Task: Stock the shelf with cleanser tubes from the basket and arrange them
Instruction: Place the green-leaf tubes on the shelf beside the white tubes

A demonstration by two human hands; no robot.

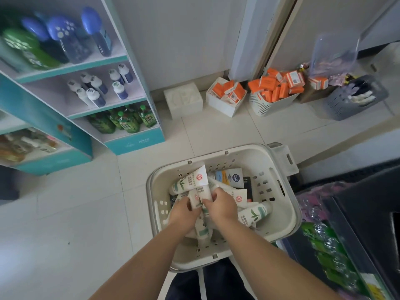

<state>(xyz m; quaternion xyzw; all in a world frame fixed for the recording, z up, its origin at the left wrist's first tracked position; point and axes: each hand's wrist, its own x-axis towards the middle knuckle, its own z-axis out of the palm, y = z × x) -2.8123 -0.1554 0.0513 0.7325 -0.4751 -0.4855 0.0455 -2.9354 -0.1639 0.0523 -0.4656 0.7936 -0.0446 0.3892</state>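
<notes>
While both hands are down in the basket, I read this as the early gathering stage, nothing visibly stocked yet. Far left, the teal shelf unit (121, 135) holds blue fans on top, 1 tier of white-and-blue bottles (97, 89) below, green pouches (125, 123) on the lowest tier; I see no cleanser tubes on any tier in view. A second shelf at the left edge is blurred, can't tell its contents. Moving right, the cream basket (279, 226) sits on the tile floor right in front of me, with the white leaf-print cleanser tubes (190, 184) piled inside plus a Nivea box (234, 177) at the back. My left hand (184, 213) has its fingers curled around a bunch of tubes; my right hand (223, 205) is touching the same bunch, fingers closed on at least 1 tube. More tubes lie loose to the right of my hands, so I judge several trips remain: lift, carry left to the shelf, then line them up. Orange boxes (275, 87) sit in bins against the back wall, not part of this.
</notes>
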